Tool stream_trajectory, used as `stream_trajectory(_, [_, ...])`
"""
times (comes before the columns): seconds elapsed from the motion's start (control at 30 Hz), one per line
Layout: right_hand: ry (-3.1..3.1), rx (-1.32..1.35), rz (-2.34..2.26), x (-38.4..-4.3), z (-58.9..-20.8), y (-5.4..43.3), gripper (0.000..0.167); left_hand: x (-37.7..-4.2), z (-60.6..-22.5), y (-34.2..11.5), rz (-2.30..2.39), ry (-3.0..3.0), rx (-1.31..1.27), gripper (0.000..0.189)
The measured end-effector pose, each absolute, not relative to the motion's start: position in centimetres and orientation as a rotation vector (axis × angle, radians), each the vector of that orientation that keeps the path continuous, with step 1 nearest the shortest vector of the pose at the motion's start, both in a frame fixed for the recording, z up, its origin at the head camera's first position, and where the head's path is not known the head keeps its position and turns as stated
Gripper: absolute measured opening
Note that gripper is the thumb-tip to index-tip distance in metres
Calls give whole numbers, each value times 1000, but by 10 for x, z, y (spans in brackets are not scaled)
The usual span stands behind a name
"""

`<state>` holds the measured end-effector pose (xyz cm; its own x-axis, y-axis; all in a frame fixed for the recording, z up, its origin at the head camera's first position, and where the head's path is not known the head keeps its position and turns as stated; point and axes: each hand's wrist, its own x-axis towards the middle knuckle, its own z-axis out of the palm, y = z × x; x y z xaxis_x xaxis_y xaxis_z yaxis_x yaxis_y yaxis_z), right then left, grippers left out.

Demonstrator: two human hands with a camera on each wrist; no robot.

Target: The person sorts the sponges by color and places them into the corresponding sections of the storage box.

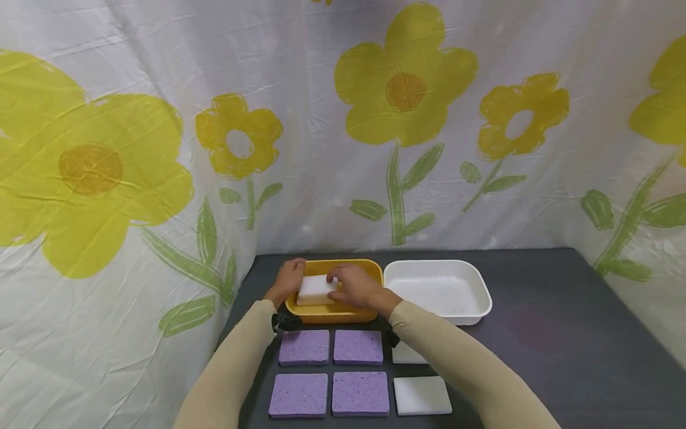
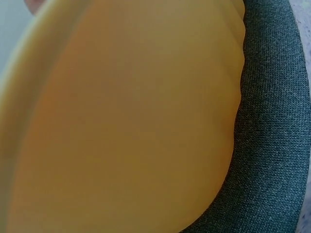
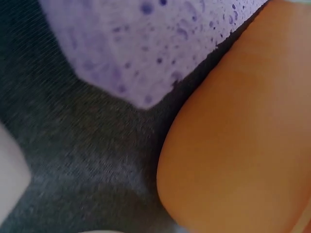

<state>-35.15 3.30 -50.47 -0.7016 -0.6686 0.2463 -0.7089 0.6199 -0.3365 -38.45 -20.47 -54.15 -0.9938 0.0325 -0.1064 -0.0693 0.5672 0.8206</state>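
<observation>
White block (image 1: 315, 288) inside the yellow tray (image 1: 333, 318): placing it looks like my present step. Over the tray's right half, the right hand (image 1: 356, 287) pinches it, fingers curled; at the tray's left end, the left hand's (image 1: 288, 282) grip I can't tell. Next probably calls for steady fingers. Only the head view shows the block; the right wrist view adds a purple sponge's (image 3: 146, 53) pores, close up beside the tray.

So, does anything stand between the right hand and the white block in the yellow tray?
Nothing visible does. In the head view, the right hand is over the tray and touches the right end of the block.
</observation>
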Motion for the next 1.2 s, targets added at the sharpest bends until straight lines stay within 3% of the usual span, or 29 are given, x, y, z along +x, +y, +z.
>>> stream_trajectory(0.4, [-2669,1245,652,-363,-534,23,33,-385,-541,-203,1412,2704,-6,51])
stream_trajectory(0.7, [-2759,1168,654,-349,-519,20,31,-386,-544,-205,1405,2717,22,51])
stream_trajectory(1.2, [-2735,1290,597,-348,-504,42,34,-383,-540,-204,1413,2698,2,51])
